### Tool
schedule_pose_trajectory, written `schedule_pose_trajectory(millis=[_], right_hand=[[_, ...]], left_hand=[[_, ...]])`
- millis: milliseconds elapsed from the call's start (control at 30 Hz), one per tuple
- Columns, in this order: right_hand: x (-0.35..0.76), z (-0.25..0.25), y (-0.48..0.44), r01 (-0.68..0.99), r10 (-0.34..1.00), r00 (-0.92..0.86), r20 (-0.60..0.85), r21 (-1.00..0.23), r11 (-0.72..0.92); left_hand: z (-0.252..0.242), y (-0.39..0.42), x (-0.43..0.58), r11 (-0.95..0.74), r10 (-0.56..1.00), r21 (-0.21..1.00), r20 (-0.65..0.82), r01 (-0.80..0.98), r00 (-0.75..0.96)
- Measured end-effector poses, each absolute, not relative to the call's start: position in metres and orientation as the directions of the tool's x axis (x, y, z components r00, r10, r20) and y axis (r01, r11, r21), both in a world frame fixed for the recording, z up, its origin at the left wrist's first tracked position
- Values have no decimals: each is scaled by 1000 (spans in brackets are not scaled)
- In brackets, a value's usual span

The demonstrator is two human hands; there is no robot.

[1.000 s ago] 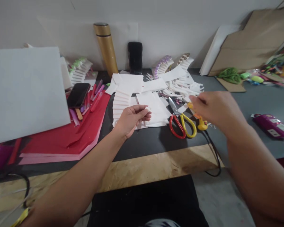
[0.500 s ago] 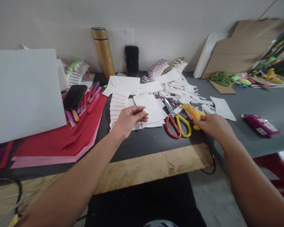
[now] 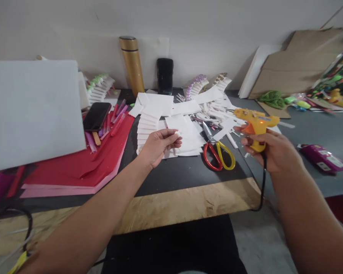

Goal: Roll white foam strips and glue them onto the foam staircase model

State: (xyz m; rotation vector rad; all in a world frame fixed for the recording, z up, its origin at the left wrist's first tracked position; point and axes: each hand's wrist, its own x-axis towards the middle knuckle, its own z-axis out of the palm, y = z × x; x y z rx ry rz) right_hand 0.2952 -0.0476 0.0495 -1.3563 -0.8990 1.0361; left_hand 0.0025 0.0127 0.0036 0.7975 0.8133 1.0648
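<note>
Pinched between the fingertips of my left hand (image 3: pixel 161 146) is a small white piece (image 3: pixel 178 133), too small to make out fully; it looks like paper. Below and behind that hand lie white paper sheets (image 3: pixel 185 133) and a fanned row of folded white strips (image 3: pixel 146 127). My right hand (image 3: pixel 274 148) grips the handle of a yellow glue gun (image 3: pixel 255 121), raised above the table with its nozzle pointing left and a small orange light glowing. Its black cord (image 3: pixel 264 175) hangs down past the table edge. Between my hands rest scissors (image 3: pixel 214 146) with one red and one yellow handle.
Left are red paper sheets (image 3: pixel 103 163), a phone (image 3: pixel 97 116) and a large white board (image 3: pixel 31 114). A gold flask (image 3: pixel 132 66) and a black device (image 3: pixel 165 76) stand by the wall. Rolled white paper sticks (image 3: pixel 214 110) lie heaped behind; a purple packet (image 3: pixel 323 158) lies right.
My right hand has picked the glue gun up off the table, lifting it and turning it so its nozzle points left. My left hand keeps its pinch, nearly still.
</note>
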Motion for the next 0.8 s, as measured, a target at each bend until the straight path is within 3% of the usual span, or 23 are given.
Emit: schedule_pose_trajectory(millis=[133,300,400,800], right_hand=[[265,72,-30,-161,998,56,-18,-987,-9],[239,68,-18,-120,967,-250,-43,-990,-75],[236,47,-18,-151,963,-270,17,-988,-25],[241,21,-17,2,959,-271,-76,-997,-79]], left_hand=[[4,14,2,272,953,860,-176,-431,248],[6,13,1,219,971,867,-147,-447,189],[7,12,0,218,972,866,-154,-450,175],[6,13,2,152,986,921,-114,-360,125]])
